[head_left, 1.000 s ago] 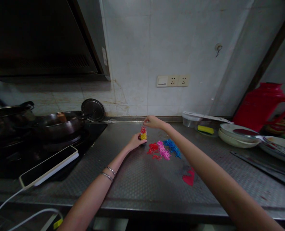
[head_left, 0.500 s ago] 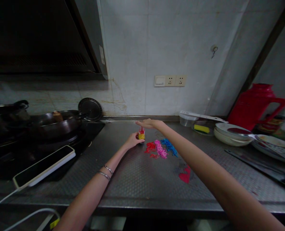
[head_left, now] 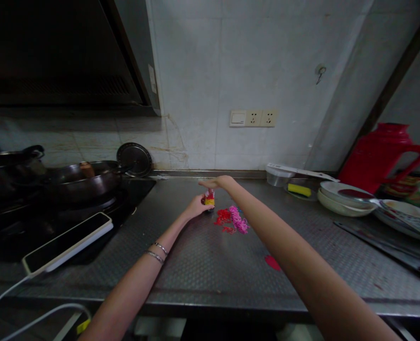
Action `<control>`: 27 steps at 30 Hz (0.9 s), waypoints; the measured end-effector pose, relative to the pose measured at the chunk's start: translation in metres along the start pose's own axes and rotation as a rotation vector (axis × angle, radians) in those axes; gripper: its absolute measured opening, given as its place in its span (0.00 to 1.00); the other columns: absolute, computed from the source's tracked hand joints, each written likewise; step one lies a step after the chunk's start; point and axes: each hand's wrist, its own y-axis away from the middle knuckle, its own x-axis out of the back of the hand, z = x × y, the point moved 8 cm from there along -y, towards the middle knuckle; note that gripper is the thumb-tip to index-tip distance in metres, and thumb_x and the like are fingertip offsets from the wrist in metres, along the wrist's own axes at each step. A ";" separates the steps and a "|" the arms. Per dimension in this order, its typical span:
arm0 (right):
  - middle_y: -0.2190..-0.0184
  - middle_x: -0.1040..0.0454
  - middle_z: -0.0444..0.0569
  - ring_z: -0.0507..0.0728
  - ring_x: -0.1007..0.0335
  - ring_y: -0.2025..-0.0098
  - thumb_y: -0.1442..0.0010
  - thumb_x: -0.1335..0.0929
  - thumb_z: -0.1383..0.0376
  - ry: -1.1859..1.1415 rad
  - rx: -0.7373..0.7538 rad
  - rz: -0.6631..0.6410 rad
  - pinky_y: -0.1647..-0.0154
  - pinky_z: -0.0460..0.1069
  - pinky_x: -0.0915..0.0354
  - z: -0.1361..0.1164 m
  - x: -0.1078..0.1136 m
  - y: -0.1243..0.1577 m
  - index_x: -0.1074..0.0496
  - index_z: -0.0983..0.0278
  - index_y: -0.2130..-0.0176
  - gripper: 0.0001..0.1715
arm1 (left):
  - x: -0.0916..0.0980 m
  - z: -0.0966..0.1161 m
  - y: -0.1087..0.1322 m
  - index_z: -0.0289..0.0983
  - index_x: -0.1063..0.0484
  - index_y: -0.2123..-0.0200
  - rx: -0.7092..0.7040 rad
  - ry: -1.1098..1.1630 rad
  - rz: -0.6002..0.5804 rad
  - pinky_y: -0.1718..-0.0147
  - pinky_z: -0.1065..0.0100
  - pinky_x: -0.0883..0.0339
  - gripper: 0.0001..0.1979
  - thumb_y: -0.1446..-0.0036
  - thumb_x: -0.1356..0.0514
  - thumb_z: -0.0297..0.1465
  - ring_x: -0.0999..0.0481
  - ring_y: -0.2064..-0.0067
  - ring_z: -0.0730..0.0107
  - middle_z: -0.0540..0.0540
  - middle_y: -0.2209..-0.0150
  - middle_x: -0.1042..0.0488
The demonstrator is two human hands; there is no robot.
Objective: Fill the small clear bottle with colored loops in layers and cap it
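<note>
My left hand (head_left: 195, 207) is wrapped round a small clear bottle (head_left: 210, 201) that holds red and yellow bits in layers. Over the bottle's mouth, my right hand (head_left: 215, 182) lies flat with its fingers stretched out; whether its palm touches the rim I cannot tell. Just right of the bottle are a pile of small red rubber-like bits (head_left: 224, 216) and a pile of pink ones (head_left: 238, 221). Only a sliver of blue shows behind my right forearm. A flat red piece (head_left: 272, 262) lies nearer the front, partly covered by that forearm.
To the left, a phone (head_left: 67, 241) on a white block lies by the cooktop with its pans (head_left: 84, 182). At the right stand bowls (head_left: 344, 203), a yellow sponge (head_left: 299, 190), a plastic tub (head_left: 279, 176) and a red thermos (head_left: 380, 154). A long knife-like blade (head_left: 373, 244) lies before them.
My right forearm has swung slightly left, so it now hides most of the blue pile and more of the red piece. The left hand still holds the bottle.
</note>
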 end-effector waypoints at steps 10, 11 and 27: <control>0.60 0.26 0.54 0.58 0.31 0.59 0.39 0.46 0.56 -0.088 0.036 0.138 0.59 0.47 0.39 0.006 0.026 0.045 0.25 0.69 0.62 0.28 | 0.001 0.000 -0.001 0.31 0.29 0.61 0.012 -0.021 0.005 0.63 0.66 0.35 0.20 0.59 0.36 0.34 0.27 0.65 0.66 0.43 0.64 0.24; 0.62 0.25 0.52 0.57 0.31 0.60 0.39 0.46 0.58 -0.131 0.067 0.196 0.60 0.46 0.39 0.009 0.032 0.051 0.25 0.68 0.62 0.27 | 0.001 -0.001 -0.001 0.31 0.29 0.61 0.015 -0.019 0.003 0.63 0.66 0.35 0.20 0.59 0.36 0.34 0.27 0.65 0.66 0.43 0.64 0.24; 0.46 0.39 0.54 0.66 0.49 0.44 0.50 0.34 0.54 0.039 -0.053 0.176 0.48 0.59 0.47 0.075 -0.081 0.105 0.29 0.56 0.53 0.24 | -0.001 -0.002 -0.002 0.29 0.30 0.60 0.030 0.025 -0.006 0.60 0.64 0.34 0.22 0.59 0.35 0.33 0.27 0.64 0.65 0.41 0.63 0.24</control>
